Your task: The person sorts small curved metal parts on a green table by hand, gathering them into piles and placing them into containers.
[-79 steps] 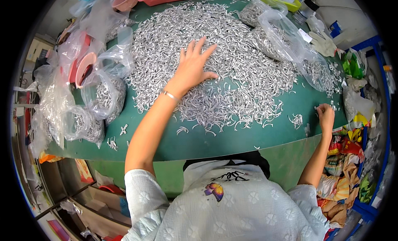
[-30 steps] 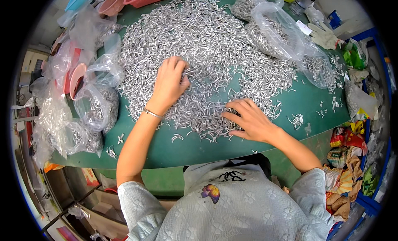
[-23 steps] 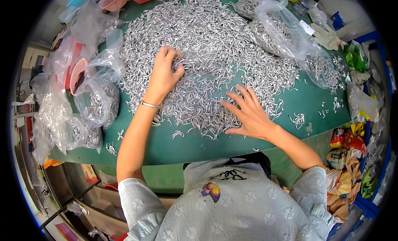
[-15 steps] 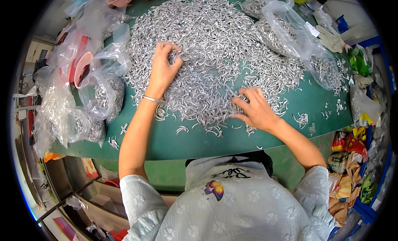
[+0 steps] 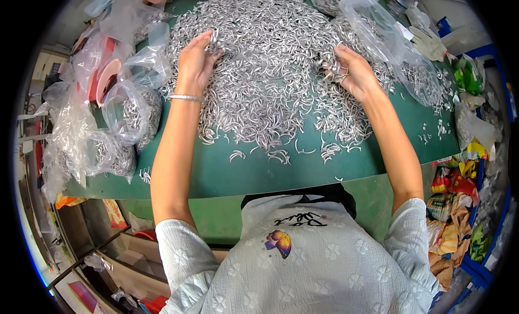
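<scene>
A broad heap of small curved silvery metal pieces point(image 5: 259, 71) covers much of the green table point(image 5: 243, 176). At the heap's left side, my left hand point(image 5: 198, 59) is curled around a few of the curved metal pieces, which show past its fingertips. Over on the right side, my right hand point(image 5: 354, 71) has its fingers bent around another small bunch of them. Part of the fingers of each hand is hidden by the pieces. A bracelet point(image 5: 186, 97) circles my left wrist.
Clear plastic bags point(image 5: 116, 157) holding metal pieces crowd the table's left side, beside a pink scoop-like container point(image 5: 108, 81). Another bag point(image 5: 373, 27) lies at the far right, near a whitish glove point(image 5: 427, 44). A blue-framed rack point(image 5: 500, 71) stands to the right.
Both hands have moved farther from me over the heap, the right one the most, and the left slightly leftward. The right hand's fingers have closed around a bunch of pieces.
</scene>
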Demonstrator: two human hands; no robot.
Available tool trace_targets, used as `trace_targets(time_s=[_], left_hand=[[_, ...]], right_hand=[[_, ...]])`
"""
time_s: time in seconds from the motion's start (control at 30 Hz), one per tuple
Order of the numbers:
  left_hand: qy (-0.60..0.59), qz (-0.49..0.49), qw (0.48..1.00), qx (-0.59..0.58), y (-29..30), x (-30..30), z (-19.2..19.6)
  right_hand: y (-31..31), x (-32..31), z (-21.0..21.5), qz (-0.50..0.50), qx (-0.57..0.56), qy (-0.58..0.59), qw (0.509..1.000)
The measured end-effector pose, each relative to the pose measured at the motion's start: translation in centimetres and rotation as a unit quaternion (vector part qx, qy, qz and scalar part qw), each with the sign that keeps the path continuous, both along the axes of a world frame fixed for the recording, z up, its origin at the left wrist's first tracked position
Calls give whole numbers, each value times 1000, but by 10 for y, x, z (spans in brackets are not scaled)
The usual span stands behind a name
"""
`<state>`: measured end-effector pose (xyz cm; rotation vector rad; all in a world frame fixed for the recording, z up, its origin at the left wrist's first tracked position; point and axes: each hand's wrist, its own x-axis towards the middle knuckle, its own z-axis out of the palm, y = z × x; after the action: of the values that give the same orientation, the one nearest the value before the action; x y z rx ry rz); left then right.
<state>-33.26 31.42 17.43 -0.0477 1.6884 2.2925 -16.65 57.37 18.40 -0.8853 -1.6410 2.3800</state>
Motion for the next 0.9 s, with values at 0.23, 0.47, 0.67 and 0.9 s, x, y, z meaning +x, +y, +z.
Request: trace_targets(time_s=[0.23,0.47,0.67,0.9], left_hand=[[108,-61,989,-85,-2,32,9],[499,-321,653,-471,-20,173,-3],[507,-323,596,-533,-11,219,-43],[562,-139,572,-580,23,165,-59]], right_hand=[[24,21,1,152,149,63,975],[-14,121,1,350,604,134,704],[-31,149,-45,378,690,121,606],[-6,67,-59,239,768,178,567]])
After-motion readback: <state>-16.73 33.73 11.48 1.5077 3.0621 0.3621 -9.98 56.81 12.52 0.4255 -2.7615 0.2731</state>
